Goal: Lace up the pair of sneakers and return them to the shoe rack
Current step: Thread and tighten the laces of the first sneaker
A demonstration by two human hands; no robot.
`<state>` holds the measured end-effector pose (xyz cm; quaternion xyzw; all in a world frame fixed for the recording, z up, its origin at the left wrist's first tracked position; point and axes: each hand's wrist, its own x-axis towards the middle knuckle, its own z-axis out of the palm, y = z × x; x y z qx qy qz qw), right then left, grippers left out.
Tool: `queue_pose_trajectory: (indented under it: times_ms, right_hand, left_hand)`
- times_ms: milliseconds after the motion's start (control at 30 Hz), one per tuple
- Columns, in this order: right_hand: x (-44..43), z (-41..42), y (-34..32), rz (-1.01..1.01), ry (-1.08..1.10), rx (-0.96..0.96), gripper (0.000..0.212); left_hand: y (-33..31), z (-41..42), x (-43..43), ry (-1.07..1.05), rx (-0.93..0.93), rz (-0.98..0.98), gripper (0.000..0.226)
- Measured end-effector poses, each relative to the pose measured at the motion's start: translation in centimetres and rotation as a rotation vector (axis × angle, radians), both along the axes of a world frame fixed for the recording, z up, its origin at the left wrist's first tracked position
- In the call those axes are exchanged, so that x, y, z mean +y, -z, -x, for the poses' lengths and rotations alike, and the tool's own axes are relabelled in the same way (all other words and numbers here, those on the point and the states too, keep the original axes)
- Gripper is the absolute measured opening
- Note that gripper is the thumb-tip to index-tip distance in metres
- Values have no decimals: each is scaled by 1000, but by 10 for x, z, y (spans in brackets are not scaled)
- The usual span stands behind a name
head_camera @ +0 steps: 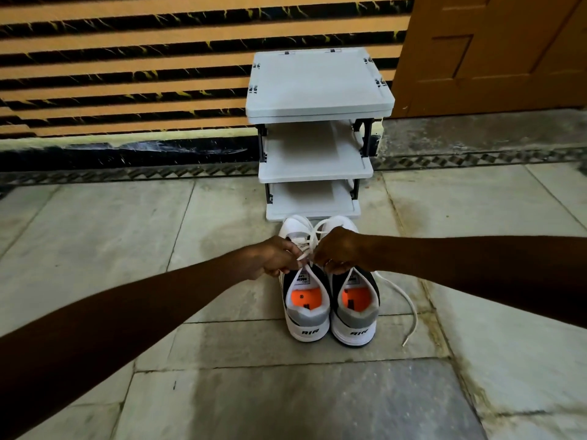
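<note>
Two white, grey and black sneakers with orange insoles stand side by side on the floor, heels toward me: the left sneaker (306,308) and the right sneaker (355,312). Above the left sneaker's tongue, my left hand (274,258) and my right hand (338,250) each pinch a strand of its white lace (313,239). A loose lace (403,300) from the right sneaker trails over the floor to the right. Just beyond the toes stands the grey three-tier shoe rack (317,171), its shelves bare.
The rack stands against a wall of orange and black stripes (127,74). A brown wooden door (495,52) is at the back right. Pale stone floor tiles (222,392) stretch all around the sneakers.
</note>
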<state>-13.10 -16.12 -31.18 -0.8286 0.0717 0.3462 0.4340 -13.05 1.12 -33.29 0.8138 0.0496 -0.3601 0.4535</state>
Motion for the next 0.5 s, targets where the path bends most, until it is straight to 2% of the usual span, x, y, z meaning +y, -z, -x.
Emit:
queue_pose_trajectory:
  times_ms: [67,200,300,400,500]
  right_hand:
    - [3,2,4,5,17,-7,15]
    - [8,3,7,6,49,-53,3]
    - [10,-1,6,-92,123,-79,18]
    - [12,-4,-6,-147,150,-161,20]
    - [15,-6,-19,-97,32,-223,21]
  left_hand:
    - [-1,2,-2,-18,30,25,8]
    - [-9,-9,-4,-145,-4,55,18]
    - [-29,-23,0,-248,-88,116,13]
    - [-55,-35,3,-235,-250,151,8]
    - [-74,-40,1,-211,-371,188,9]
